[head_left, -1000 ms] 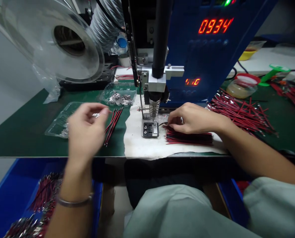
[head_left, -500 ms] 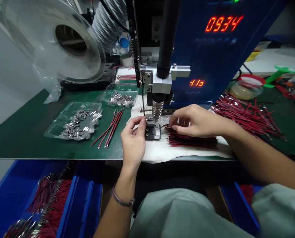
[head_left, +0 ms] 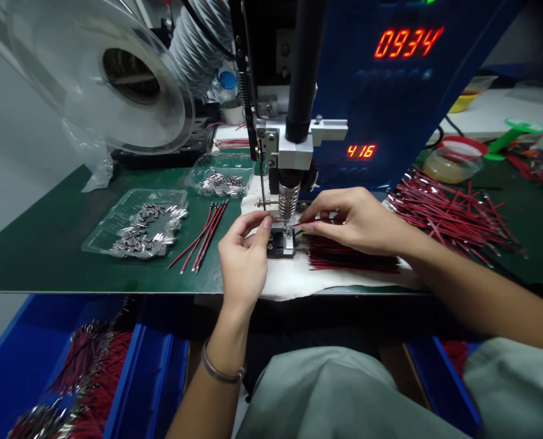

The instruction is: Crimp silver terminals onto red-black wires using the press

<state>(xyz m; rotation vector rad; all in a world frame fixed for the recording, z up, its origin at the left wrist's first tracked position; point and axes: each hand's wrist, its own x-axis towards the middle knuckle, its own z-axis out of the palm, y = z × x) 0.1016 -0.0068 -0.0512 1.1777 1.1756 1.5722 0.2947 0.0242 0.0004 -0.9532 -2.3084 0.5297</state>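
Observation:
My right hand point(head_left: 360, 221) pinches a thin red and black wire point(head_left: 300, 224), whose end lies at the tip of the soldering iron point(head_left: 288, 204) with its coiled spring sleeve. On the other side of the tip, my left hand point(head_left: 244, 259) is closed, thumb against forefinger, at the left edge of a small black and metal fixture point(head_left: 278, 245). What those left fingertips hold, if anything, is hidden. Below my right hand, a stack of red and black wires point(head_left: 353, 256) lies on a white cloth point(head_left: 294, 283).
Left on the green mat stand two clear trays point(head_left: 100, 235) of small metal parts, beside several finished-looking wires point(head_left: 205, 238). A loose wire heap point(head_left: 449, 213) lies right, before a blue machine point(head_left: 367, 110) with red digits. A large clear reel point(head_left: 83, 116) overhangs the left. Blue bins point(head_left: 136, 372) sit below.
My right hand has shifted left, bringing the wire to the iron's tip. My left hand stays almost in place. The lower red digits have changed.

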